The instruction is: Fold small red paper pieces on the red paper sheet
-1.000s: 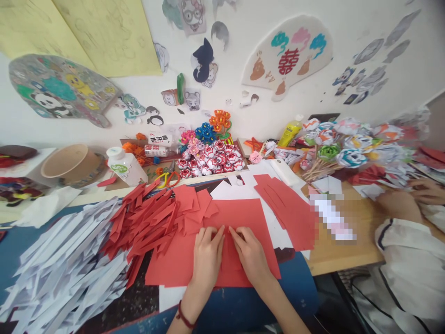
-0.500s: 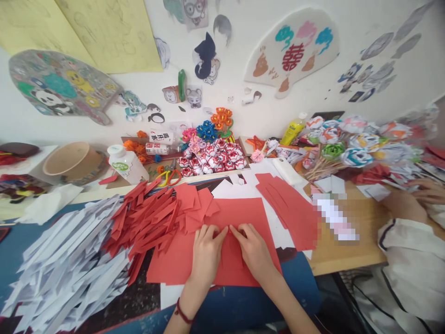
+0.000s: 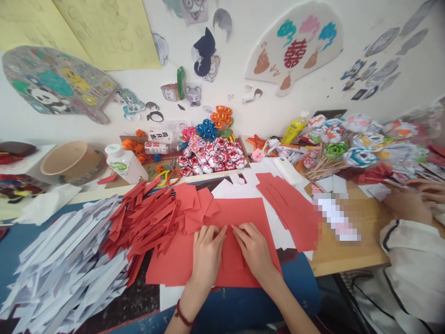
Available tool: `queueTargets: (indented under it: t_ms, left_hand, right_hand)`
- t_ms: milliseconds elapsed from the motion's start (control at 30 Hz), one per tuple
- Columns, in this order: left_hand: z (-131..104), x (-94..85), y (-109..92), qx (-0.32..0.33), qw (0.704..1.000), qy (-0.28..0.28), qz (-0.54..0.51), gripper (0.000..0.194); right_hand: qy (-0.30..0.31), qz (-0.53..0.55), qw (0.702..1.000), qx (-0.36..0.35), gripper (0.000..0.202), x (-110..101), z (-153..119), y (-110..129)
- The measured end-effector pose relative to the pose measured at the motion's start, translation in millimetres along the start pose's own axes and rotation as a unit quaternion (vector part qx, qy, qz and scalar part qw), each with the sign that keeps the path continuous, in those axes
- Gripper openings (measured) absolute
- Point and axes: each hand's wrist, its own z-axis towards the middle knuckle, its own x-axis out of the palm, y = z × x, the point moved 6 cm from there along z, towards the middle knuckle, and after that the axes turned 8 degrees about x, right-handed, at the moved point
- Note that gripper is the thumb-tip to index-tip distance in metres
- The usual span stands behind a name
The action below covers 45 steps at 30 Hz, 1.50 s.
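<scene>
My left hand (image 3: 208,250) and my right hand (image 3: 253,248) pinch the upper edge of a small red paper piece (image 3: 232,253), which lies over large red sheets (image 3: 170,271). The fingertips are a short gap apart, thumbs and forefingers pressed together. A dark red band circles my left wrist. Left of my hands lie small red squares (image 3: 187,199), a heap of folded red strips (image 3: 146,215) and a big pile of folded white strips (image 3: 73,269). More cut red paper (image 3: 288,211) rests on white sheets to the right.
Behind are scissors (image 3: 168,176), a white bottle (image 3: 125,164), red-and-white paper flowers (image 3: 219,157) and a yellow bottle (image 3: 295,127). At the right, a person's hand (image 3: 426,190) is near wrapped flowers (image 3: 359,155) by a wooden table (image 3: 351,255).
My fingertips have moved slightly apart along the upper edge of the small red piece. The view has shifted a little. The other person's hands have moved slightly.
</scene>
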Motion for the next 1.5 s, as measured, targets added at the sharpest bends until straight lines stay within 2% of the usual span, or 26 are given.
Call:
queueTargets:
  t_ms: [200,400,800,967,1167,1500]
  left_hand:
    - [-2.2,1.0,-6.3,0.037,0.998,0.012,0.059,0.042]
    - [-3.9,4.4,-10.2,0.058,0.995,0.01,0.08,0.041]
    - [-3.6,7.2,-12.3,0.06,0.996,0.011,0.061,0.038]
    - [-2.8,6.7,-12.5,0.062,0.995,0.018,0.074,0.04]
    - [-1.4,4.5,-13.4,0.07,0.991,0.031,0.112,0.047]
    - [-11.6,6.7,-17.7,0.061,0.985,0.045,0.156,0.063]
  right_hand:
    - [-0.011,-0.124,0.987,-0.098,0.037,3.4,-6.4,10.2]
    - [-0.006,-0.193,0.973,-0.127,0.034,0.1,-2.9,21.7]
    - [0.056,-0.142,0.981,-0.116,0.043,3.2,-3.4,11.7]
    - [0.05,-0.14,0.981,-0.125,0.045,3.6,-4.7,14.4]
    - [0.028,-0.163,0.979,-0.123,0.045,7.5,-9.5,17.0]
    - [0.06,-0.205,0.975,-0.066,0.056,2.5,-10.7,14.1]
